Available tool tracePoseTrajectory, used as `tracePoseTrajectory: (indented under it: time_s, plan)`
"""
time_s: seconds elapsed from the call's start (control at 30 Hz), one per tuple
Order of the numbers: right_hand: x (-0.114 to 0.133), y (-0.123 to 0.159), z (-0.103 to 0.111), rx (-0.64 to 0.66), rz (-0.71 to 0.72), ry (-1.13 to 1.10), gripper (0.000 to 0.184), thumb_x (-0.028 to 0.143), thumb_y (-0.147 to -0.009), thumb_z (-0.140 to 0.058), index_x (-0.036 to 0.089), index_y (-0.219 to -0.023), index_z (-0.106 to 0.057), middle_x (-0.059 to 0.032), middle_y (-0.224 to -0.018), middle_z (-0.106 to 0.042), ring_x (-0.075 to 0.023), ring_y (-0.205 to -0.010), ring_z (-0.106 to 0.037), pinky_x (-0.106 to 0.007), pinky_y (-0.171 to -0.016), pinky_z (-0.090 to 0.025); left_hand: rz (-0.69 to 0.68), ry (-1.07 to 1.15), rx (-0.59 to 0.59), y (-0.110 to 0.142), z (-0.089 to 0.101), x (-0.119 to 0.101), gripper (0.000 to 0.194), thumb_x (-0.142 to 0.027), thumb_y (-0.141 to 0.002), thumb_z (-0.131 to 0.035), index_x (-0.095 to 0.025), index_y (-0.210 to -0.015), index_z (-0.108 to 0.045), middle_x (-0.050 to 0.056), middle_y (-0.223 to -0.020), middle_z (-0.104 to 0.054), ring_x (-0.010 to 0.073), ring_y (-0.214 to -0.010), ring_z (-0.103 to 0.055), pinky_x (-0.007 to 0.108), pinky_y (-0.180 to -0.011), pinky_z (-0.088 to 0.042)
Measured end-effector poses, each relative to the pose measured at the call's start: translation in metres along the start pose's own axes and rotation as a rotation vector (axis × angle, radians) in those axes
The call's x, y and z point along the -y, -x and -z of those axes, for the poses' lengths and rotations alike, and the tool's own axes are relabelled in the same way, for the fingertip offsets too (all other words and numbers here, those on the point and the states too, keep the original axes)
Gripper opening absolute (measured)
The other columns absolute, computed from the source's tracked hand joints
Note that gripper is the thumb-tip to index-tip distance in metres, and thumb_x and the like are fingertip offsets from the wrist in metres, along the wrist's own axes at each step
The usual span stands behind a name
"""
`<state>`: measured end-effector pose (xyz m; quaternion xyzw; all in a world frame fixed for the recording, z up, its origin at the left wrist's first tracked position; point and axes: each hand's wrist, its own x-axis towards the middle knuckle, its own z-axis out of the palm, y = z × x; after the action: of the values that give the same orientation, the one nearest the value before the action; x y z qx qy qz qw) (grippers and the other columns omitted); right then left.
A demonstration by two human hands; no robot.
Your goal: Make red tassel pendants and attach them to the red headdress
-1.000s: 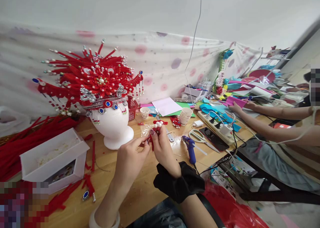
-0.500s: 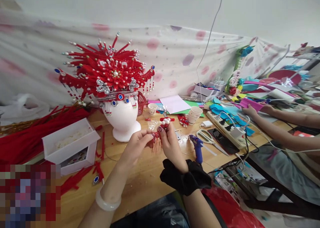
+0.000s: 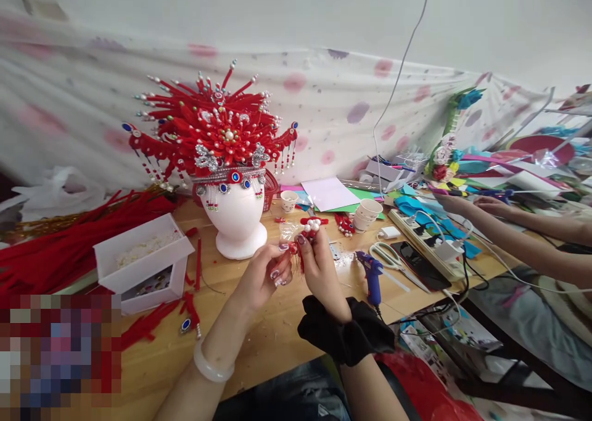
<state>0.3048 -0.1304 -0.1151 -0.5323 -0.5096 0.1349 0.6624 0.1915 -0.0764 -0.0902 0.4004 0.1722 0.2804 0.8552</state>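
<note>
My right hand [image 3: 320, 265] is closed on a small red ornament [image 3: 311, 225] with a cluster of white pearl beads on top. Red threads of a tassel hang below it, partly behind my fingers. Close beside it, my left hand [image 3: 264, 278] pinches a small red part at the tassel's top, between thumb and forefinger, with the other fingers curled. Behind the hands stands a white mannequin head [image 3: 238, 214], wearing a large red headdress [image 3: 222, 122] of beads, pearls and blue gems. A blue glue gun [image 3: 371, 278] lies to the right of my right hand.
At left is an open white box [image 3: 143, 267] beside red strips. Right of the glue gun are scissors [image 3: 391, 257], a phone [image 3: 420, 265] and a power strip [image 3: 428, 248] with cables. Paper cups [image 3: 369, 214] stand behind. A co-worker's arms [image 3: 504, 224] reach in from the right.
The view has turned slightly left, shifting everything right. My left fingers have curled differently around the tassel's top. The co-worker's pink sheet is no longer held up as before.
</note>
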Motion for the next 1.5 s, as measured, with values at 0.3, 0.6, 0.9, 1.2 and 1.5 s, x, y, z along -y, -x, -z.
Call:
tracePoseTrajectory:
  time_s: [0.3, 0.6, 0.9, 1.2, 1.5]
  plan:
    - [0.006, 0.002, 0.0, -0.063, -0.32, -0.393, 0.034, 0.052, -0.089, -0.062, 0.024, -0.106, -0.054, 0.0018, -0.085, -0.055, -0.0091, -0.062, -0.044, -0.023, -0.056, -0.039, 0.013, 0.084, 0.086, 0.001, 0.007, 0.009, 0.029, -0.038, -0.074, -0.074, -0.018, -0.071, -0.052, -0.011, -0.036, -0.038, 0.0041, -0.032, -0.029, 0.019, -0.041, -0.026]
    - [0.012, 0.004, -0.006, -0.059, -0.417, -0.616, 0.031, 0.046, -0.081, -0.07, 0.024, -0.1, -0.06, 0.0041, -0.073, -0.051, -0.0094, -0.059, -0.042, -0.022, -0.053, -0.037, 0.0, 0.174, 0.168, 0.001, 0.011, 0.013, 0.019, -0.028, -0.078, -0.073, -0.014, -0.077, -0.06, -0.013, -0.036, -0.03, 0.0033, -0.032, -0.021, 0.017, -0.041, -0.026]
    - [0.019, 0.006, -0.002, 0.01, -0.427, -0.678, 0.035, 0.045, -0.079, -0.073, 0.024, -0.105, -0.062, 0.0039, -0.073, -0.051, -0.0074, -0.056, -0.041, -0.021, -0.051, -0.035, 0.145, 0.443, 0.212, 0.003, 0.012, 0.0, 0.017, -0.019, -0.084, -0.063, -0.015, -0.07, -0.055, -0.015, -0.039, -0.017, 0.0036, -0.034, -0.009, 0.015, -0.04, -0.027]
    - [0.008, -0.003, 0.002, -0.193, -0.375, -0.52, 0.034, 0.049, -0.078, -0.073, 0.025, -0.096, -0.058, 0.006, -0.071, -0.049, -0.0078, -0.057, -0.045, -0.02, -0.053, -0.039, 0.118, 0.225, 0.229, 0.011, 0.023, 0.006, 0.017, -0.021, -0.078, -0.072, -0.017, -0.071, -0.057, -0.013, -0.036, -0.025, 0.0053, -0.034, -0.015, 0.016, -0.041, -0.03]
    - [0.004, -0.005, 0.022, -0.187, -0.323, -0.427, 0.026, 0.045, -0.087, -0.066, 0.029, -0.106, -0.061, 0.0017, -0.086, -0.057, -0.0105, -0.068, -0.051, -0.023, -0.064, -0.046, 0.205, -0.653, 0.138, 0.031, 0.06, -0.001, 0.031, -0.045, -0.079, -0.073, -0.015, -0.074, -0.072, 0.005, -0.056, -0.07, 0.0132, -0.048, -0.06, 0.022, -0.049, -0.043]
